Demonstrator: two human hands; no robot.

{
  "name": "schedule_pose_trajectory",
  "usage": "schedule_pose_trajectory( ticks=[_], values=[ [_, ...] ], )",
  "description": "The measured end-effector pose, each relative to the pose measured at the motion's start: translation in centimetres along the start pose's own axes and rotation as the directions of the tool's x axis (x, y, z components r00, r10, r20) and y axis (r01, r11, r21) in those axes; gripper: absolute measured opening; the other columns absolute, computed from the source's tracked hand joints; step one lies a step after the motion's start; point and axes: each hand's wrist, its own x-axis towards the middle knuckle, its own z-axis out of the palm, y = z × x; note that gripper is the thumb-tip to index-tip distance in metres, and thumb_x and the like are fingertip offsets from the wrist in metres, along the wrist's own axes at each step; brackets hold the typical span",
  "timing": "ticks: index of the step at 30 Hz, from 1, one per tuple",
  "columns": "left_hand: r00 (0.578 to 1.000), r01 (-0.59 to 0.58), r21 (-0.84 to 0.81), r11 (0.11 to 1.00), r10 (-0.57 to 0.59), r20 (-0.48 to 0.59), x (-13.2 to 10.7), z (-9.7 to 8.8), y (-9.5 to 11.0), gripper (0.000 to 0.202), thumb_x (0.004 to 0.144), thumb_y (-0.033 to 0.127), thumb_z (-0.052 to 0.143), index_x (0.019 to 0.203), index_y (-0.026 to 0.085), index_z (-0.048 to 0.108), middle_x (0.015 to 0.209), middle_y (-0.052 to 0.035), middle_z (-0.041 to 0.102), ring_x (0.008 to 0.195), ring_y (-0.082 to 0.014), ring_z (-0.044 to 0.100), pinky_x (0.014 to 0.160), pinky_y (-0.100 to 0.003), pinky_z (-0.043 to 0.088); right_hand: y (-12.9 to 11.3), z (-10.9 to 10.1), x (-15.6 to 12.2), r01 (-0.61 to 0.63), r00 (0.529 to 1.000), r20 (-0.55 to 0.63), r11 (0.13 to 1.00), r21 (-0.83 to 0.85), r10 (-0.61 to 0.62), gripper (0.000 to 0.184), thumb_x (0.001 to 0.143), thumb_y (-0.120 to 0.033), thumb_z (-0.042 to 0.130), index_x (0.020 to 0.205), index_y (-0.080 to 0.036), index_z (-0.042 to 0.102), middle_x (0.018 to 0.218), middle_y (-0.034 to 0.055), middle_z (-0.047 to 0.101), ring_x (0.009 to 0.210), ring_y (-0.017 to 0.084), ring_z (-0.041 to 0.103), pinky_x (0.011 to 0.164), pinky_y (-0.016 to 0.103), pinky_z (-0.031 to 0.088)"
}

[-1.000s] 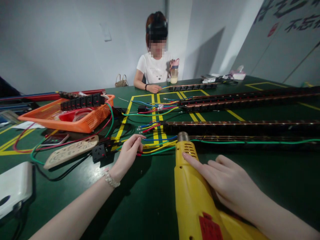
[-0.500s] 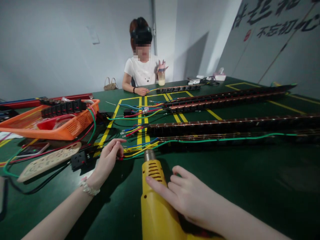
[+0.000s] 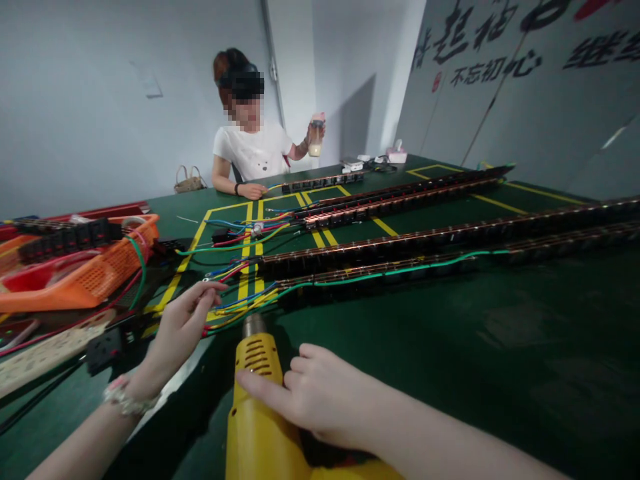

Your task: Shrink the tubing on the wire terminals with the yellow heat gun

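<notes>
My left hand (image 3: 183, 323) is closed at the loose ends of blue, yellow and green wires (image 3: 253, 303), thumb and fingers together; its fingertips partly hide the ends. A red terminal shows just under the hand. These wires run from the nearest dark socket strip (image 3: 400, 268), along which a green wire lies. My right hand (image 3: 315, 387) grips a yellow heat gun (image 3: 265, 427), one digit stretched across its vented body and the others curled. The gun's metal nozzle (image 3: 254, 325) points at the wires, a little short of them.
An orange basket (image 3: 107, 287) with strip parts stands at left, near a black plug socket (image 3: 104, 352) and a pale perforated plate (image 3: 50, 353). More socket strips (image 3: 390, 207) lie farther back. Across the green table a person (image 3: 253, 150) holds a bottle (image 3: 315, 137).
The view has swung right, so things sit farther left. The person opposite has lifted the bottle off the table. My hands keep nearly the same pose at the wires and heat gun.
</notes>
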Motion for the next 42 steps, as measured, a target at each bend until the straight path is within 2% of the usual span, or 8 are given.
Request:
schedule_pose_trajectory(
  ticks=[3,8,12,15,24,31,35,42],
  values=[
    [0.977,-0.199,-0.004,0.980,0.199,0.079,2.5,1.7,4.2,0.024,0.090,0.034,0.043,0.094,0.020,0.063,0.086,-0.0031,0.063,0.080,-0.0174,0.059,0.072,-0.026,0.043,-0.1,0.0,0.1,-0.007,1.000,0.007,1.000,-0.005,0.007,0.078,0.076,-0.017,0.055,0.143,-0.012,0.016,0.074,0.0020,0.066,0.061,0.019,0.056,0.060,0.032,0.030],
    [0.819,-0.506,-0.004,0.862,0.482,0.311,4.8,7.7,11.1,0.023,0.089,0.031,0.046,0.101,0.019,0.061,0.100,-0.0073,0.061,0.093,-0.0197,0.057,0.081,-0.031,0.045,-0.1,0.2,0.1,-0.008,1.000,-0.024,1.000,-0.010,0.008,0.077,0.074,-0.013,0.055,0.142,-0.013,0.019,0.073,0.0019,0.067,0.063,0.020,0.059,0.062,0.032,0.034],
    [0.592,-0.778,0.125,0.616,0.651,0.476,4.6,12.6,12.8,0.045,0.080,0.041,0.059,0.116,0.015,0.054,0.121,-0.0131,0.053,0.113,-0.0283,0.049,0.098,-0.042,0.038,0.0,0.4,0.1,-0.017,0.999,-0.052,1.000,-0.021,0.016,0.073,0.073,-0.011,0.056,0.138,-0.014,0.025,0.072,0.0028,0.068,0.067,0.021,0.061,0.067,0.033,0.039],
    [0.527,-0.839,0.172,0.516,0.696,0.487,4.9,14.4,12.8,0.048,0.080,0.040,0.059,0.119,0.012,0.051,0.124,-0.0146,0.052,0.120,-0.0283,0.044,0.111,-0.045,0.022,0.1,0.5,0.2,-0.015,0.999,-0.053,0.999,-0.033,0.013,0.068,0.074,-0.015,0.056,0.136,-0.014,0.028,0.069,0.0020,0.066,0.064,0.022,0.060,0.065,0.032,0.041],
    [0.607,-0.785,0.237,0.573,0.632,0.482,7.4,18.0,13.2,0.079,0.072,0.060,0.061,0.129,0.007,0.045,0.140,-0.0206,0.037,0.127,-0.0382,0.035,0.108,-0.051,0.024,0.2,0.7,0.1,-0.029,0.999,-0.040,0.999,-0.021,0.028,0.081,0.072,-0.018,0.058,0.142,-0.016,0.016,0.067,-0.0005,0.066,0.058,0.021,0.059,0.056,0.032,0.039],
    [0.705,-0.680,0.253,0.688,0.518,0.484,8.3,21.2,12.8,0.091,0.067,0.078,0.049,0.133,0.016,0.042,0.143,-0.0192,0.034,0.135,-0.0444,0.021,0.109,-0.064,0.004,0.0,2.7,0.5,-0.071,0.979,-0.193,0.997,-0.043,0.061,0.047,0.088,-0.022,0.043,0.133,-0.024,0.030,0.054,-0.0063,0.059,0.046,0.017,0.052,0.052,0.031,0.035],
    [0.765,-0.573,0.251,0.780,0.401,0.504,9.1,21.4,12.1,0.085,0.066,0.078,0.049,0.132,0.026,0.039,0.144,-0.0174,0.033,0.133,-0.0463,0.024,0.103,-0.070,0.011,0.0,2.7,0.4,-0.078,0.976,-0.207,0.995,-0.063,0.064,0.039,0.091,-0.024,0.041,0.130,-0.025,0.034,0.055,-0.0064,0.060,0.047,0.016,0.054,0.051,0.030,0.035],
    [0.779,-0.544,0.243,0.803,0.376,0.501,9.9,21.2,12.1,0.074,0.068,0.073,0.053,0.123,0.026,0.040,0.127,-0.0127,0.048,0.121,-0.0393,0.041,0.099,-0.065,0.025,-0.1,3.1,0.5,-0.119,0.976,-0.192,0.989,-0.083,0.101,0.043,0.091,-0.029,0.041,0.132,-0.028,0.030,0.053,-0.0077,0.059,0.042,0.017,0.052,0.042,0.031,0.027]
  ],
)
